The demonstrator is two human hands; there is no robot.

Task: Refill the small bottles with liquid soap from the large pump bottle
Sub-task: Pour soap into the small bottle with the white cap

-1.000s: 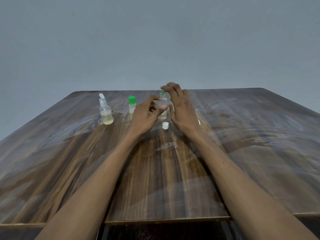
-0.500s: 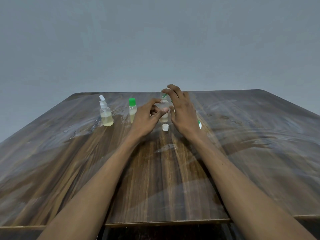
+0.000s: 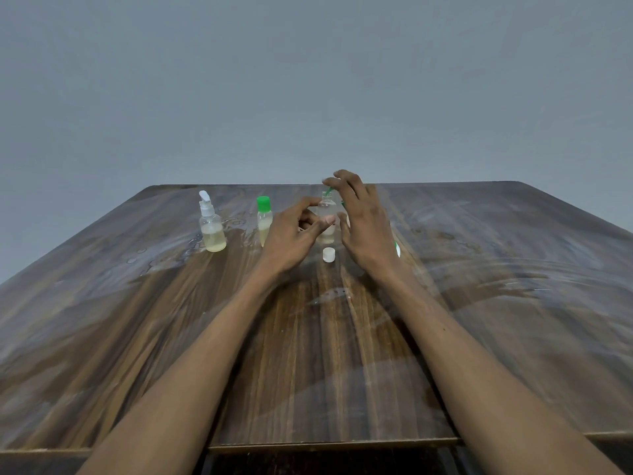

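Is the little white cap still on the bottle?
No, the white cap lies on the table, in front of the open small bottle.

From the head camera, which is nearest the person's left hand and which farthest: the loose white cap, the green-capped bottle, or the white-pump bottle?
Measured from the left hand:
1. Green-capped bottle, just to the hand's left, partly behind it.
2. Loose white cap, on the table to the hand's right, a small gap away.
3. White-pump bottle, farthest left, beyond the green-capped one.
The first two are close; the third is plainly farthest.
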